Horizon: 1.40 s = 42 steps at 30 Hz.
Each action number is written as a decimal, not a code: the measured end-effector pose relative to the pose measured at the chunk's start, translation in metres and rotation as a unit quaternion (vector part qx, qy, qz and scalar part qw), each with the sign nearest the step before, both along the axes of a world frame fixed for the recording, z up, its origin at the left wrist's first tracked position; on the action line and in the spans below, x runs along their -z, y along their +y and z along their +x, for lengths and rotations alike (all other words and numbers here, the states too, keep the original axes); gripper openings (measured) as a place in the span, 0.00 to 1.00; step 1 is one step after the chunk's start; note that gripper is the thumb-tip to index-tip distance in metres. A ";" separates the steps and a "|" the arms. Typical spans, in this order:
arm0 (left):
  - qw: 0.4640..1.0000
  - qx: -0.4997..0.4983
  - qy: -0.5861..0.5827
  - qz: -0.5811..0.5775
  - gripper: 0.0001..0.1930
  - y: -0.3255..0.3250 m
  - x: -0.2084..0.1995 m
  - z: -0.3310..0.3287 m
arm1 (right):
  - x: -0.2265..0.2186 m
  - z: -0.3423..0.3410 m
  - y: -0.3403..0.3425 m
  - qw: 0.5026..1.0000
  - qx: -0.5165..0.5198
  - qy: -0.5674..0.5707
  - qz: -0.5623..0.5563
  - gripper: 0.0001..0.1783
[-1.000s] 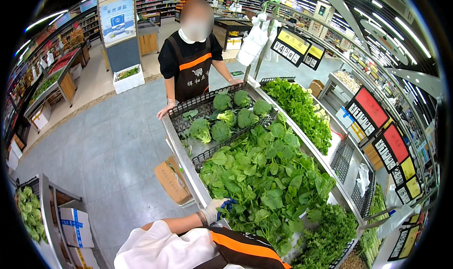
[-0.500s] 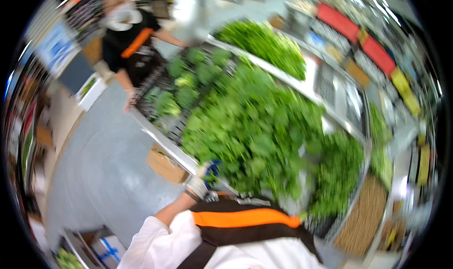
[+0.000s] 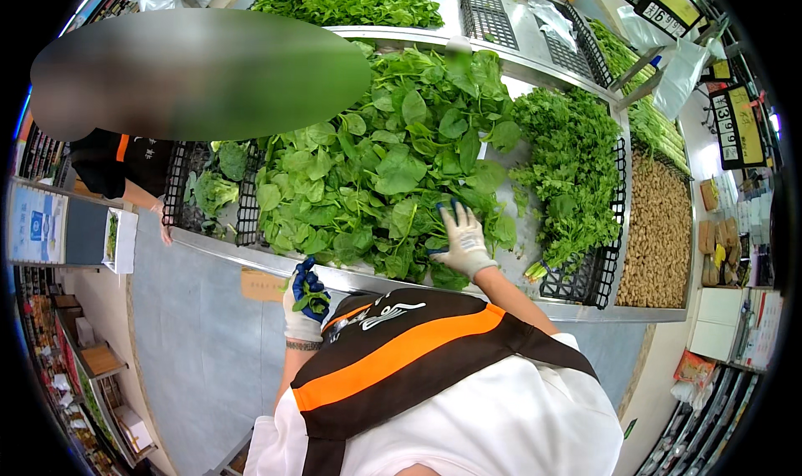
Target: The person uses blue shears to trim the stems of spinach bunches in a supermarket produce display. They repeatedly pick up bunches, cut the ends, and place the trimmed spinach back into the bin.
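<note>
A big heap of loose leafy greens [image 3: 359, 175] fills the middle of the metal display counter in front of me. My right hand [image 3: 464, 244], in a white glove with blue fingertips, rests on the heap's near right side with its fingers spread. Just off the counter's front edge, my left hand [image 3: 306, 302] has its gloved fingers curled palm up round a few green leaves [image 3: 312, 299]. Right of the heap, bunches of frilly-leaved herbs [image 3: 572, 171] stand in a black plastic crate [image 3: 614, 267]. To the left, broccoli [image 3: 213, 190] lies in another black crate [image 3: 246, 217].
A metal rim [image 3: 251, 249] runs along the counter's front. Peanuts [image 3: 656, 225] fill the right-hand section. Behind the heap lie more greens [image 3: 347, 4] and black trays [image 3: 489, 16]. A co-worker's hand [image 3: 164, 225] is at the left corner. A cardboard box [image 3: 261, 285] shows below the counter.
My view has swung round and steadied. My right hand, hidden before, now lies on the greens. The left hand has turned and still grips leaves.
</note>
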State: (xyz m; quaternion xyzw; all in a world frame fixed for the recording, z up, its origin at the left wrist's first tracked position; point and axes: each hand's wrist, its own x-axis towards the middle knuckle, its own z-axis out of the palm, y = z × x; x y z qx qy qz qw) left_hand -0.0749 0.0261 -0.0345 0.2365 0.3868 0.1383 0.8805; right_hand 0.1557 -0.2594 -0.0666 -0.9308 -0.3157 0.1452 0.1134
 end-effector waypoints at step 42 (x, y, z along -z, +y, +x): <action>0.996 0.012 0.075 0.052 0.16 -0.016 -0.019 0.008 | -0.023 0.118 -0.086 0.850 0.334 -0.057 0.403 0.17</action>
